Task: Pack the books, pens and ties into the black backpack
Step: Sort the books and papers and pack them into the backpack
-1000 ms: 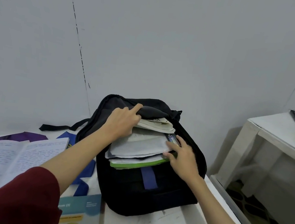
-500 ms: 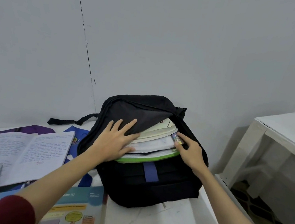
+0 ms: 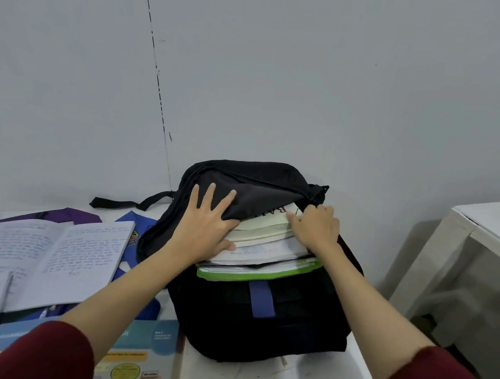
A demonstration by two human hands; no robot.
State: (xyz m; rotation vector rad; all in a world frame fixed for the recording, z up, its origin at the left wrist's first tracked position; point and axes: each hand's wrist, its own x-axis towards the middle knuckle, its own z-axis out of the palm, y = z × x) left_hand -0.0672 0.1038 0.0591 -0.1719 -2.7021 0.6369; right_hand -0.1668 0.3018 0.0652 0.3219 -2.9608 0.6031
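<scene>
Both arms reach forward from the bottom of the view, and both wear dark red sleeves pushed up past the elbows, so the forearms are bare. The left hand (image 3: 207,222) lies flat with the palm down and the fingers spread wide and straight. Its thumb sticks out to the side, low down. The left forearm slants up from the lower left. The right hand (image 3: 316,229) is bent at the knuckles, with its fingers curled down and the back of the hand facing up. What its fingertips hold is hidden. The right forearm slants up from the lower right. The two hands are near each other but do not touch.
</scene>
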